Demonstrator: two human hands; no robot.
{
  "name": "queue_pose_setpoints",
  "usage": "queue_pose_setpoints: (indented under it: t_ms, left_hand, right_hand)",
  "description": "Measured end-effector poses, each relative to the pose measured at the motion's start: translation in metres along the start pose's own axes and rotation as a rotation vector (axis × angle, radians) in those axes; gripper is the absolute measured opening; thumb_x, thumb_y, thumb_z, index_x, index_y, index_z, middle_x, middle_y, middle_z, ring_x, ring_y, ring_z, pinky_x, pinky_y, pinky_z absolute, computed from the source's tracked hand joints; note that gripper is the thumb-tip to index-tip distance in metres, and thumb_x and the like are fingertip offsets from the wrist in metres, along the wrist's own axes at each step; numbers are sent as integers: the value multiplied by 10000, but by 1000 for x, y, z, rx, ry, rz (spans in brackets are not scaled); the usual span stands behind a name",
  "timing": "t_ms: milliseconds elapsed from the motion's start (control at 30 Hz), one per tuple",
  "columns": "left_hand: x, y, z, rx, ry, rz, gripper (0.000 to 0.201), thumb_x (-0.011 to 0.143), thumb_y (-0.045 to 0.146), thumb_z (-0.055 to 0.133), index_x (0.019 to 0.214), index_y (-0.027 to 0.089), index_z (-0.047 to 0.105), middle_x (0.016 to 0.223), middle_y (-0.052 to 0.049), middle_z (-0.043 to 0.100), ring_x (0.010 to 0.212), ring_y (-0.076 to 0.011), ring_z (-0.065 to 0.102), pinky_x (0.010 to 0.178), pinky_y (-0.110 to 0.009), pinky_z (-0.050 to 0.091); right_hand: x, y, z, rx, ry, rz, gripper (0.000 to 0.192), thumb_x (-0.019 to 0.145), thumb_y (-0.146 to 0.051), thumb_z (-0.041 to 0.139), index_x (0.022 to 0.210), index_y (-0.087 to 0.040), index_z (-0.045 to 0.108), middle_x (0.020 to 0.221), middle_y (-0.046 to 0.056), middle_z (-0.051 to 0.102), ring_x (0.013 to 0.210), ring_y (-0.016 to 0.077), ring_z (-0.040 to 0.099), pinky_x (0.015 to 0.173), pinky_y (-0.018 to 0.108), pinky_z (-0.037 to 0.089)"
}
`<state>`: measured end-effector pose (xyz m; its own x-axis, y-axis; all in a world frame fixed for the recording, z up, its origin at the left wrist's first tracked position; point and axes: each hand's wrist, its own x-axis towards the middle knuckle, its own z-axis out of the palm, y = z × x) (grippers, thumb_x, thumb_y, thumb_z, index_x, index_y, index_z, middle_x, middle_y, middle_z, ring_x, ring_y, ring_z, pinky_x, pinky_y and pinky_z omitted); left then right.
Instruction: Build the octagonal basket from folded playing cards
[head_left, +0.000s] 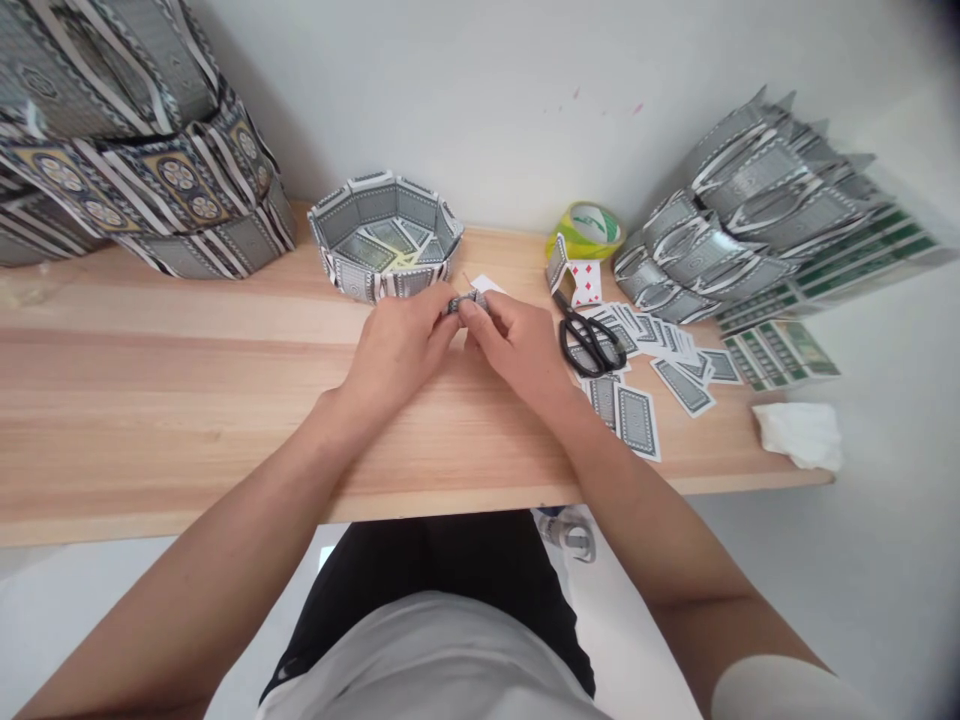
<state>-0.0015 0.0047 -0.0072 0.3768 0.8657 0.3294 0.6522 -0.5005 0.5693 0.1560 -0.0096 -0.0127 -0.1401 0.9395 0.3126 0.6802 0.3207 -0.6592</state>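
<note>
Gripping a small piece of folded patterned card [469,302], the closed fingers and thumbs of the left hand [405,335] and right hand [521,345] meet above the middle of the wooden tabletop [187,400]. The fingers partly cover the piece; its full shape cannot be told. Just beyond the left hand stands a many-sided bowl [334,268] of folded playing cards, with loose cards [390,240] inside. A white card [487,284] lies just beyond the right fingers. To the right, black-handled scissors [596,345] rest on spread playing cards [637,422], mostly patterned side up. At their far end stands a folded red-diamond card [585,282], in front of a roll of yellow tape [600,250]. At far right, a tiered folded-card structure [720,215] stands beside green-and-white printed panels [784,357]. A white tissue [799,433] lies at the near right edge. At far left stands a larger folded-card structure [202,245] with yellow-and-blue floral bands.
</note>
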Motion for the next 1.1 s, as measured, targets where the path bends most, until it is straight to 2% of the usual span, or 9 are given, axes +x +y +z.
queue_pose_setpoints:
  t_ms: [100,333,467,533,600,700,800,933,1100]
  left_hand:
    - [0,-2,1,22,2,15,145,865,200,443,790,200,567,663,-12,559,618,-159,491,583,-283,332]
    - [-1,-1,-1,-36,4,37,258,870,173,414,633,194,514,586,1,529,582,-139,483,582,-281,339]
    - [-3,-1,-1,-29,53,48,268,858,142,421,636,185,565,569,4,562,559,-131,497,574,-273,343]
    - [-4,-2,1,-21,59,53,267,871,152,420,705,184,627,631,-8,624,601,-138,543,591,-265,366]
    - [-5,-3,3,-37,74,71,272,896,180,415,863,198,684,785,-27,699,720,-154,611,656,-259,413]
    - [-5,-4,5,-74,124,90,316,927,223,407,1099,231,672,1002,-50,716,905,-175,638,776,-268,449]
    - [-4,-6,7,-68,158,68,347,940,242,397,1174,229,654,951,-63,700,870,-179,626,760,-279,454]
    - [-2,-11,10,-7,169,35,359,928,230,409,1193,240,651,872,-59,648,793,-187,600,694,-286,438]
    - [-2,-9,12,14,94,60,436,895,159,383,1292,164,562,957,-92,638,849,-205,597,756,-318,456]
  right_hand:
    - [0,-1,1,17,-35,-15,407,964,-439,407,650,-198,502,587,-25,541,594,121,481,597,249,332]
    - [-2,-2,3,56,-56,-34,395,975,-417,391,666,-199,503,604,-26,546,613,121,494,630,249,346]
    - [-2,-1,3,70,-35,-26,417,960,-470,402,663,-200,514,605,-27,550,608,119,496,626,247,353]
    - [-1,1,5,111,-39,-14,405,943,-506,421,716,-201,560,618,-29,564,605,119,508,618,244,363]
    - [0,4,8,168,-43,16,380,917,-540,451,818,-205,600,627,-33,577,598,120,525,607,240,378]
    - [2,8,11,238,-49,89,388,880,-579,488,949,-212,596,608,-46,578,561,117,538,582,234,396]
    - [4,11,12,343,-79,142,420,866,-605,485,993,-213,567,597,-49,587,513,109,546,546,228,410]
    - [4,9,12,452,-119,148,452,860,-641,458,927,-208,572,618,-33,607,502,103,557,522,221,424]
    - [3,9,10,521,-65,142,420,925,-576,394,792,-205,538,595,-21,605,477,101,551,504,219,423]
